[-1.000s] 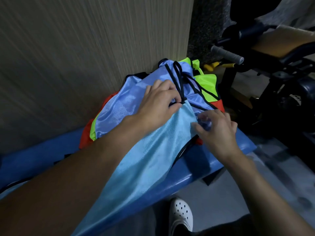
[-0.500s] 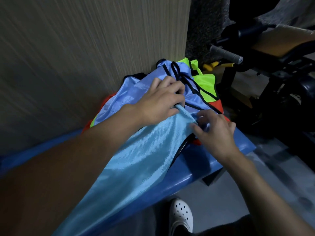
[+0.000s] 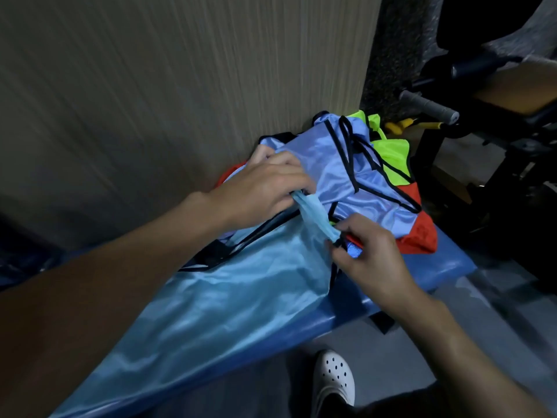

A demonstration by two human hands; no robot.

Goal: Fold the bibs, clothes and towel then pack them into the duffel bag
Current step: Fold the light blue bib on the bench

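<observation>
Fabric fills the near view: a shiny light-blue bib with black trim [image 3: 229, 297] slopes across the padded blue bench [image 3: 437, 267] from lower left up to both hands, with a white perforated clog [image 3: 333, 377] below the bench edge. The right hand [image 3: 370, 260] pinches the bib's corner at its black trim, a narrow grip of thumb and fingertips. Just beyond, the left hand [image 3: 265, 188] curls its grip round the bunched top edge, so a twisted band of cloth runs between the two hands. Behind them, heaped against the ribbed beige wall [image 3: 180, 86], lie a periwinkle-blue bib [image 3: 355, 176] on top, with a neon yellow-green bib [image 3: 391, 152] and an orange-red bib [image 3: 419, 233] under it. Farther back stands a black exercise machine [image 3: 497, 164] with a grey foam handle [image 3: 428, 107]. No duffel bag shows. The risk, as I judge it, is that the slick cloth slips from the small pinch. The lifted bib's trim could also catch the heap's black edging and drag it off the bench end.
</observation>
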